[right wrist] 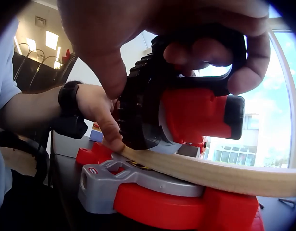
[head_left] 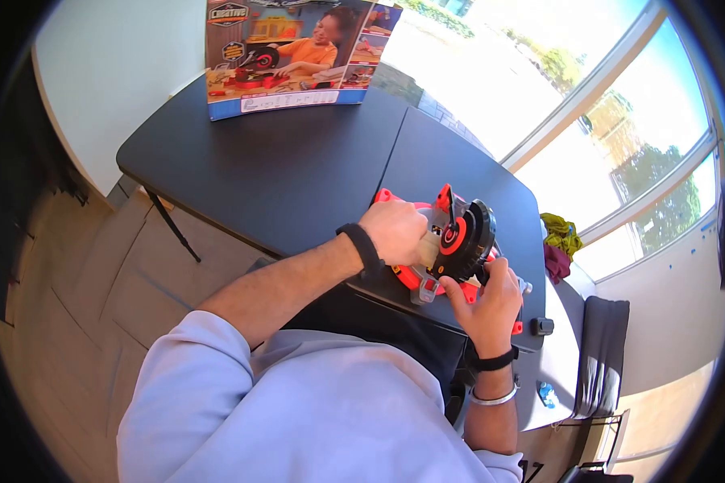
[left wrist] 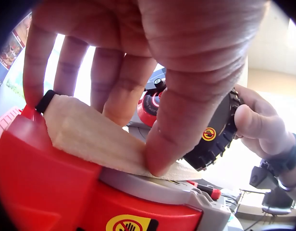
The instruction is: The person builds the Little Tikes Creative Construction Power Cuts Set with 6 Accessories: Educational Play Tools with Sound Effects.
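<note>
1. left hand (head_left: pixel 396 231) grasps long pale wooden strip (right wrist: pixel 225 174).
2. strip's long axis crosses red-and-grey plastic saw base (right wrist: pixel 157 206), beneath black toothed round guard (right wrist: pixel 140 108).
3. right hand (head_left: pixel 491 306), above, clasps black looped handle (right wrist: pixel 198 83).

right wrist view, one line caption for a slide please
Right hand grips the toy saw handle; left hand holds the wood on the base.

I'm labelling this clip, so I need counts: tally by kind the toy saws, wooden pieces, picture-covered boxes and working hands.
Toy saw: 1
Wooden piece: 1
Picture-covered box: 1
Hands: 2 (left hand, right hand)
Total: 5
</note>
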The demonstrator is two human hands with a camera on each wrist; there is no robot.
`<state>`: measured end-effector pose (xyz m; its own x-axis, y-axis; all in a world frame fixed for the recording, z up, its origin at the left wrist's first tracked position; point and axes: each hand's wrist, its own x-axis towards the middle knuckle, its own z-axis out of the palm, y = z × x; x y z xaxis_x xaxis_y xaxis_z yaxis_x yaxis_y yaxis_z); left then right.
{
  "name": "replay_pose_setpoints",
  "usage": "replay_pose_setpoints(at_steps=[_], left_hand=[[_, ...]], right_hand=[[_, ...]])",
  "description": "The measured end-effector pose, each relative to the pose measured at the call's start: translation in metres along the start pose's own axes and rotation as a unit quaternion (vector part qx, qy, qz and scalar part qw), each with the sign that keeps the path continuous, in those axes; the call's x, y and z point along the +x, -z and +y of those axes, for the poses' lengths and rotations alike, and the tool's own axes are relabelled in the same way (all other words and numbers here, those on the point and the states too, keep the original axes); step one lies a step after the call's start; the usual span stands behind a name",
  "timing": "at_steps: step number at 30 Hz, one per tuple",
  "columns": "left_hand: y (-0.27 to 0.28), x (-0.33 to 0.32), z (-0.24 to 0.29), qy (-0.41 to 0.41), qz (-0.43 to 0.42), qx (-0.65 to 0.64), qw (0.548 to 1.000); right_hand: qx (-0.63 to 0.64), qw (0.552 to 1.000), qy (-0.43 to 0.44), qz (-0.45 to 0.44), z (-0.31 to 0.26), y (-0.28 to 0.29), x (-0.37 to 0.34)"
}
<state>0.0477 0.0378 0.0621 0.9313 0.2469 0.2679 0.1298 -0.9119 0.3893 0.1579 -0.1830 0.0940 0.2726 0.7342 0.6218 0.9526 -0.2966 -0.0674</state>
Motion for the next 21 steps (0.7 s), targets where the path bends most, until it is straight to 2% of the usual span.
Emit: replay_pose_setpoints(at_steps=[2,9,11,21], left_hand=[[0.000,0.000,-0.001,0.008,-0.012,0.010,1.000],[0.001,-0.002,0.000,0.004,-0.022,0.006,1.000],[0.005,-0.002,0.002,0.030,-0.036,0.001,0.999],[0.001,-0.002,-0.004,0.001,-0.020,-0.011,1.000]], right_hand=[[-0.006,1.000,0.027,0.010,0.002,-0.003,-0.002],[0.013,1.000,-0.005,0.026,0.002,-0.014,-0.011],[0.017,0.999,-0.003,0.041,0.004,-0.017,-0.013],[0.009,0.995,-0.006,0.097,0.003,-0.030,-0.019]])
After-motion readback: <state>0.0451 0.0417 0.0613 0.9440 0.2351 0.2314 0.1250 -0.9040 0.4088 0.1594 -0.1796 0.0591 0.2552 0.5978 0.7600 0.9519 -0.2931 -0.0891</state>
